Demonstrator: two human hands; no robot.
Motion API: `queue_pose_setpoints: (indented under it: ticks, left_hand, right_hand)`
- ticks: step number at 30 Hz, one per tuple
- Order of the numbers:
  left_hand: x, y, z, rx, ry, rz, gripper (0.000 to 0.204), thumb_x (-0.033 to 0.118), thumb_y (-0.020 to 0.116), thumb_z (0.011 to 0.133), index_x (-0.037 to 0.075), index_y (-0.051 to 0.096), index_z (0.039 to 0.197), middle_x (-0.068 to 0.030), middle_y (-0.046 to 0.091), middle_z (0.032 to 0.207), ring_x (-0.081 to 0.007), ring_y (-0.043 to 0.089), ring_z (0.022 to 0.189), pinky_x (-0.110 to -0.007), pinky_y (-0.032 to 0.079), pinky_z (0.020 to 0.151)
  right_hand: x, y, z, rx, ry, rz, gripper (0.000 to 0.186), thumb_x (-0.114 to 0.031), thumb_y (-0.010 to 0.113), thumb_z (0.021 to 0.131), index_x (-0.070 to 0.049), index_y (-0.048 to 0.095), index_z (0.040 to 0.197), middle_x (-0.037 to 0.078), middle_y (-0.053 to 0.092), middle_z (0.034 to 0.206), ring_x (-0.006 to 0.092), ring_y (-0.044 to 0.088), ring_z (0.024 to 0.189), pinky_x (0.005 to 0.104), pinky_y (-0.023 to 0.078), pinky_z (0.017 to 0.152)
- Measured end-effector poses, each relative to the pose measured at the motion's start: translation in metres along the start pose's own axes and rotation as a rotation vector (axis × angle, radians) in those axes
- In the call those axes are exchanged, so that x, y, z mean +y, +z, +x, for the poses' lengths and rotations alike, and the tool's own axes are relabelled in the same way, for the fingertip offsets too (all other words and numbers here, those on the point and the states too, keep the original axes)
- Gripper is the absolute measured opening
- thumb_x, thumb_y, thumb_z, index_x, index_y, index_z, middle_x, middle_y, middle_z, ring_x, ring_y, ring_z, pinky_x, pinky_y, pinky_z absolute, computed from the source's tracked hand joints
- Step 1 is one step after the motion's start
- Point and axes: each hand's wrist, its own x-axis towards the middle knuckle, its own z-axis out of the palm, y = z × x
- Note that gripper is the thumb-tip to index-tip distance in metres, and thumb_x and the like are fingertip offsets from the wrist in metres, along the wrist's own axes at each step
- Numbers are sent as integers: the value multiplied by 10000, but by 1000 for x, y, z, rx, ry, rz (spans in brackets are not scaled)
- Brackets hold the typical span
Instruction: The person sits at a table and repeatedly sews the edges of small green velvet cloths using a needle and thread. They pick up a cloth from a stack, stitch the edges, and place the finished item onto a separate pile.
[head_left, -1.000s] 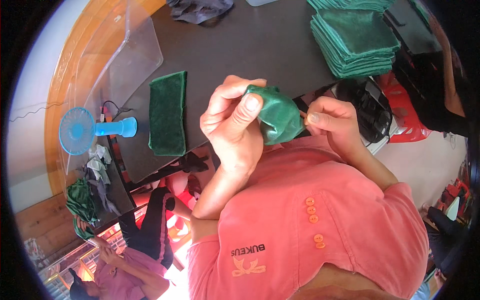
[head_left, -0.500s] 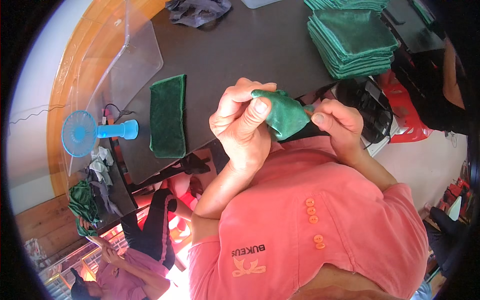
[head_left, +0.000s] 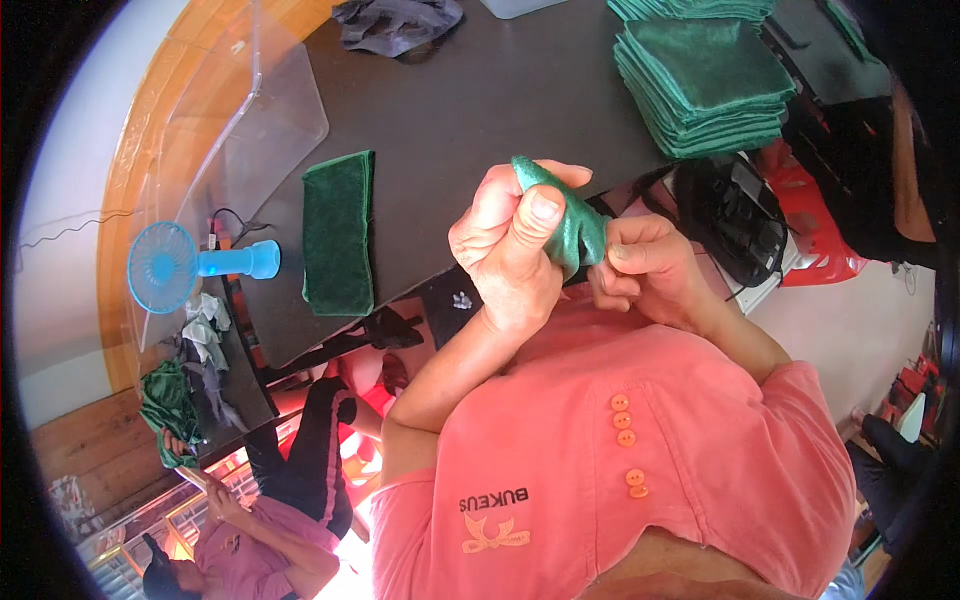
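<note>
A small piece of green velvet cloth is held up before my chest, bunched and folded between my hands. My left hand is closed on its upper end, the thumb pressed over it and one corner poking up between thumb and fingers. At the lower right end of the cloth, my right hand pinches the edge with curled fingers. Part of the cloth is hidden in both grips. Left of my hands, a flat green velvet piece lies on the dark table.
A tall stack of green velvet pieces stands at the back right, near a black bag. A blue fan, a clear plastic bin and dark crumpled cloth are toward the left and back. Another person sits lower left.
Both hands have drawn closer together, my left shifting right and my right moving in slightly. The velvet is now more tightly gathered, and my right fingers have curled in on its edge.
</note>
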Motion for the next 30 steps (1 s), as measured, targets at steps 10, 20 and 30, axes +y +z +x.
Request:
queue_pose_setpoints:
  ticks: [10, 20, 30]
  left_hand:
    - [22, -18, 11, -120, 138, 498, 323, 272, 634, 916, -8, 691, 1066, -46, 635, 996, -90, 535, 848, -225, 413, 738]
    - [29, -5, 15, -121, 260, 366, 195, 161, 651, 909, -29, 656, 862, -45, 593, 756, -89, 471, 650, -228, 392, 613]
    - [13, -12, 15, -266, 301, 642, 315, 283, 684, 867, -16, 662, 962, -85, 650, 884, -184, 546, 843, -334, 442, 795]
  right_hand:
    - [-4, -5, -1, 239, -253, -416, 226, -157, 644, 879, -10, 562, 729, 30, 508, 621, 96, 419, 547, 244, 331, 523]
    - [-1, -3, -8, 278, -447, -609, 193, -131, 650, 873, 23, 594, 771, 31, 541, 678, 80, 433, 594, 234, 330, 547]
    - [-10, -18, -12, 367, -555, -741, 174, -160, 692, 861, -4, 647, 798, -28, 540, 655, 35, 445, 595, 210, 333, 530]
